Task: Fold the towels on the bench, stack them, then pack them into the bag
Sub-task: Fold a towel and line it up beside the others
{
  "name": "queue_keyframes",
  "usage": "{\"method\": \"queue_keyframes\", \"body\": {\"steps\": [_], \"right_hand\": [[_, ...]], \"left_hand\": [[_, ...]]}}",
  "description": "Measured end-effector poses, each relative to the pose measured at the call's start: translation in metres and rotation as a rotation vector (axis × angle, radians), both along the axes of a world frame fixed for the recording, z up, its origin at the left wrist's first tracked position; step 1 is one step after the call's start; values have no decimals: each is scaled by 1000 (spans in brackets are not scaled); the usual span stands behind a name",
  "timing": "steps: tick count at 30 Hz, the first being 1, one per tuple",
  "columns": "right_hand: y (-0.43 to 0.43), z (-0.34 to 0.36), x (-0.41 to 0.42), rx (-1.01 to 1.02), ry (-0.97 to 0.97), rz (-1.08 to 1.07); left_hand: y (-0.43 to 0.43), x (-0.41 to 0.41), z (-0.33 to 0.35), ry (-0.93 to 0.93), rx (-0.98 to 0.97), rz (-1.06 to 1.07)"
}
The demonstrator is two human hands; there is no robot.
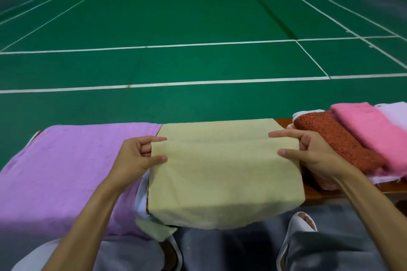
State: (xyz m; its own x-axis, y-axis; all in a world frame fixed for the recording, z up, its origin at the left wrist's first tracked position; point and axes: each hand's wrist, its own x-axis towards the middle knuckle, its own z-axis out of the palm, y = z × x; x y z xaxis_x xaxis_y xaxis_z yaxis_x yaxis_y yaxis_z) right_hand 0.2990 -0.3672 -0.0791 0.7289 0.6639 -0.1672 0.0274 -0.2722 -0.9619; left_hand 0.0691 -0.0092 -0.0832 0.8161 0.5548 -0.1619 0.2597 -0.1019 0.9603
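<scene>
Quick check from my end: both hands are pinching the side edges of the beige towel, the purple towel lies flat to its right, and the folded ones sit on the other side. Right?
Not quite. In the head view the purple towel lies flat to the left of the beige towel, not the right. The left hand and right hand do each pinch a side edge, and the folded towels sit on the right.

Left hand (141, 156) pinching, right hand (308, 152) pinching, forearms extended
</scene>
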Motion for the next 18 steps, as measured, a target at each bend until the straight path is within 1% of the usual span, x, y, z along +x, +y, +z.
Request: {"method": "queue_keyframes", "body": {"steps": [3, 6, 9, 11, 13, 18], "right_hand": [[0, 2, 2, -40, -126, 44], [4, 7, 2, -214, -432, 31], [4, 11, 4, -369, -670, 27], [4, 16, 6, -384, -782, 24], [3, 24, 6, -365, -833, 21], [3, 38, 7, -368, -873, 16]], "left_hand": [[0, -1, 1, 32, 176, -3], [-1, -2, 5, 42, 392, 19], [-2, -5, 11, 49, 507, 58], [-3, -6, 15, 44, 554, 67], [-4, -6, 18, 30, 579, 68], [-6, -4, 26, 11, 601, 141]]}}
